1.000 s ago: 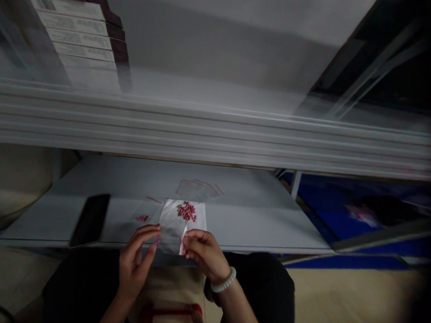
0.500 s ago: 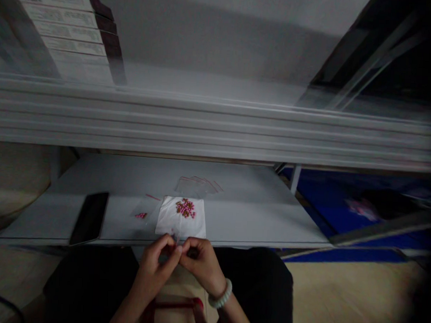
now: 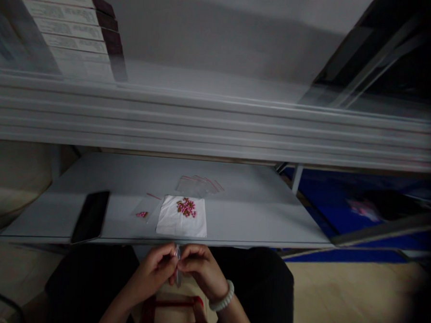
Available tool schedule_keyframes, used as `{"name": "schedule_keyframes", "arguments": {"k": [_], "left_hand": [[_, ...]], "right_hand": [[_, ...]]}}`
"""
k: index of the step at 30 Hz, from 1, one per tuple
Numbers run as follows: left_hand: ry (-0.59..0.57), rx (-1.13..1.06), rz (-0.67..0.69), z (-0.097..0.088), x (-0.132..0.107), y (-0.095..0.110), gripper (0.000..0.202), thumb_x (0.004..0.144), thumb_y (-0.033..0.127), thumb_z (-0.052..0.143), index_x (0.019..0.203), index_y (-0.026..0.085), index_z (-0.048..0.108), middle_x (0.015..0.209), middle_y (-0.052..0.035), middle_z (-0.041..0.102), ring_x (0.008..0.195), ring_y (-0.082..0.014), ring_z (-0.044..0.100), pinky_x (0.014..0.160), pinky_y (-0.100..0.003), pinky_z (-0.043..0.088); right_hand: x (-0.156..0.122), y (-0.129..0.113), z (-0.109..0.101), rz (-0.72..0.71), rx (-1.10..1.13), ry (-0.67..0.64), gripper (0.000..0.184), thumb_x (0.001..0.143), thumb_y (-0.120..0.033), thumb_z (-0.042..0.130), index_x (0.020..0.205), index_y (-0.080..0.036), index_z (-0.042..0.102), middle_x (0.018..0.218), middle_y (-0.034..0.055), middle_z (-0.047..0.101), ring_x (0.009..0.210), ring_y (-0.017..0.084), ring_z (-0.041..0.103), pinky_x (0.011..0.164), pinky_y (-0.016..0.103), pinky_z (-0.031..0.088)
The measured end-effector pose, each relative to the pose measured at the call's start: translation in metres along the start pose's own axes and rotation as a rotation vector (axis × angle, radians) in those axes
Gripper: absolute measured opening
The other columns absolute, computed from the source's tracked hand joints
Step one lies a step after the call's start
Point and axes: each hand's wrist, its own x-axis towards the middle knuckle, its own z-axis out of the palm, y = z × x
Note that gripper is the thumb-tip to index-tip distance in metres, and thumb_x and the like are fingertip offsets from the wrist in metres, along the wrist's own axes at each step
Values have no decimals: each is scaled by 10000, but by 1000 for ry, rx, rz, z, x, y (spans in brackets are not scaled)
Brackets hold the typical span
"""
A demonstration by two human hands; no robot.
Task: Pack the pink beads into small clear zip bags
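Both hands, left (image 3: pixel 154 269) and right (image 3: pixel 202 269), pinched closed on a narrow clear plastic bag (image 3: pixel 177 265), held upright just below the table (image 3: pixel 234 225) edge (pink beads (image 3: pixel 186 207) heaped on a white sheet (image 3: pixel 169 221) beyond, untouched by either).

Pink and brown beads (image 3: pixel 186 207) on a white sheet (image 3: pixel 169 224) at lower centre, red-striped clear bags (image 3: pixel 199 184) above it, blue sheeting (image 3: pixel 318 186) at far right

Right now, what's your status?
Left hand and right hand pinching small clear bag at table edge. Pink beads on white sheet. Nothing blocking.
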Motion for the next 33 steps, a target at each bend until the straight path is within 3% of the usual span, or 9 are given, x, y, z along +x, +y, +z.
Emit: {"name": "schedule_keyframes", "arguments": {"k": [6,12,16,20,22,23,25,27,33], "left_hand": [[84,-130,2,1,-2,-7,339,871,463,514,694,183,441,587,51,427,490,-69,409,475,-179,337],[79,-243,40,-1,-3,-6,377,885,472,475,653,175,458,593,24,452,516,-87,419,489,-200,346],[279,56,6,-6,-3,-1,353,870,414,504,610,181,455,563,26,444,558,-108,440,539,-213,349],[412,180,63,-12,-6,2,380,912,373,386,580,196,440,555,11,466,553,-132,468,561,-244,395],[397,272,162,-12,-7,2,214,874,320,442,741,198,559,723,-32,590,713,-181,570,684,-294,468],[363,344,223,-11,-8,2,165,830,292,505,931,199,599,901,-72,637,873,-225,598,788,-346,483],[272,491,337,-8,-6,1,625,731,248,624,1325,206,433,1290,-148,526,1205,-319,479,988,-473,410],[234,581,409,-3,-4,-2,871,677,232,688,1442,209,272,1435,-169,383,1327,-357,348,1065,-540,328],[394,557,458,5,6,-9,557,712,193,686,1231,241,491,1151,-117,589,1113,-284,550,961,-466,451]], "right_hand": [[-1,0,9,-35,160,-55,157,530,-159,763,523,-160,607,517,-27,526,464,77,401,488,216,324],[0,-8,9,-6,276,-32,191,574,-196,715,549,-165,529,538,-36,493,506,86,437,541,219,370],[1,-12,6,-133,-120,100,155,637,-194,642,561,-172,509,512,-46,436,491,81,359,485,202,299],[0,-15,7,-340,-561,254,141,665,-149,569,564,-184,477,527,-44,427,507,91,360,474,205,279],[-1,-18,10,-379,-660,252,134,681,-143,551,581,-187,474,537,-43,438,509,93,377,481,206,290],[-1,-20,12,-385,-689,232,126,689,-144,548,593,-187,479,543,-42,447,510,94,386,485,207,296],[-2,-23,14,-390,-727,189,111,701,-143,543,614,-186,490,558,-37,473,519,98,412,498,209,313],[-4,-26,16,-401,-762,162,98,699,-129,534,626,-186,498,573,-31,498,535,104,440,510,211,328],[-8,-31,10,-454,-882,229,119,670,-98,537,609,-190,493,544,-46,469,513,97,427,506,210,309]]}}
